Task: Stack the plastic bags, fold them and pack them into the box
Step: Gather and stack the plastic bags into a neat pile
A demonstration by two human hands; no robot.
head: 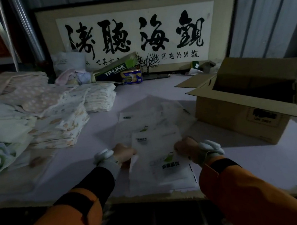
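Your two hands sit on either side of the nearest translucent white plastic bag (159, 158), which lies flat on the pale table top (257, 160) straight ahead of you at twelve o'clock, its long axis running away from you toward the framed calligraphy panel (136, 32). Your left hand (124, 155) pinches the bag's left edge, where a corner curls up; your right hand (184, 148) grips the right edge with curled fingers. They are held apart by the bag's width and look about equally near it.

Beyond that bag, more translucent bags (150, 115) lie loosely overlapped and skewed, not yet squared into one pile, so stacking appears unfinished. The open brown cardboard box (243, 103) stands at about two o'clock, flaps spread, closer to your right hand, so that hand likely has the shorter path when packing comes.

Readable writing: "TP-LINK" on the long green and dark carton (116, 68) at eleven o'clock. The bags carry dark printed characters and a green mark, too blurred to read. The box's side print is also illegible. Folded patterned cloths (54, 117) are piled at ten o'clock.
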